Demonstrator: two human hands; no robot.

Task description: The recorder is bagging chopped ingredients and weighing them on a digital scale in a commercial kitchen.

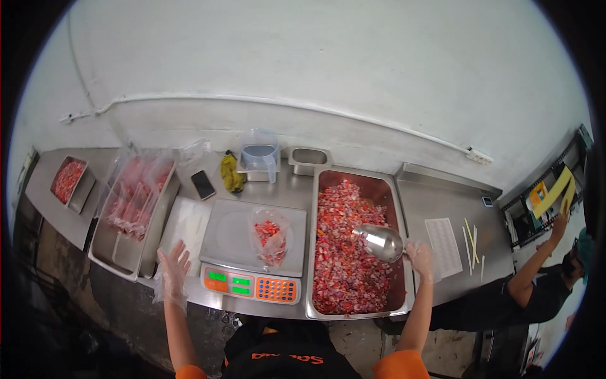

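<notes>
My right hand [419,258], in a clear plastic glove, grips the handle of a metal scoop [382,242]. The scoop's bowl rests over chopped red and purplish pieces [348,270] that look like chilli and onion. They fill much of a deep steel pan [310,289]. My left hand [174,271], also in a loose clear glove, is raised with fingers apart beside the digital scale [251,285] and holds nothing. On the scale's platform [227,227] lies a clear plastic bag [270,237] partly filled with the red mix.
Left of the scale, a steel pan [113,267] holds several filled bags. Behind stand a phone [203,184], a yellow-green cloth [232,171], a measuring jug [259,154] and a small steel pan [309,156]. Strips [473,244] lie at right, where another person [530,293] holds yellow strips.
</notes>
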